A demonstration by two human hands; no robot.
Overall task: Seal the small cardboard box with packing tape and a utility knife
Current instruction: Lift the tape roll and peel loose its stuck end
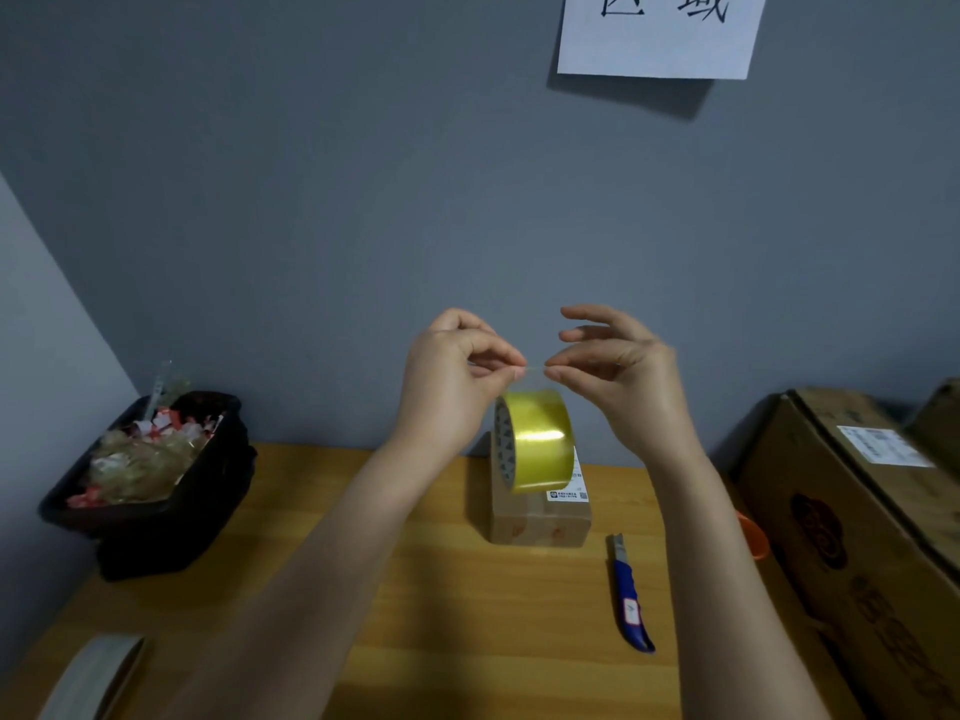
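Observation:
A yellowish roll of packing tape (537, 441) hangs in the air above the small cardboard box (540, 517), which stands on the wooden table near the wall. My left hand (452, 387) and my right hand (618, 376) both pinch the clear free end of the tape at the top of the roll, fingertips almost touching. The roll dangles from that strip. A blue utility knife (629, 595) lies on the table to the right of the box, blade end toward the wall.
A black bin (156, 522) full of crumpled tape scraps stands at the left. Large cardboard cartons (857, 537) line the right side, with an orange object (756, 537) beside them. Another tape roll (93, 672) lies at the near left. A paper sign (660, 33) hangs on the grey wall.

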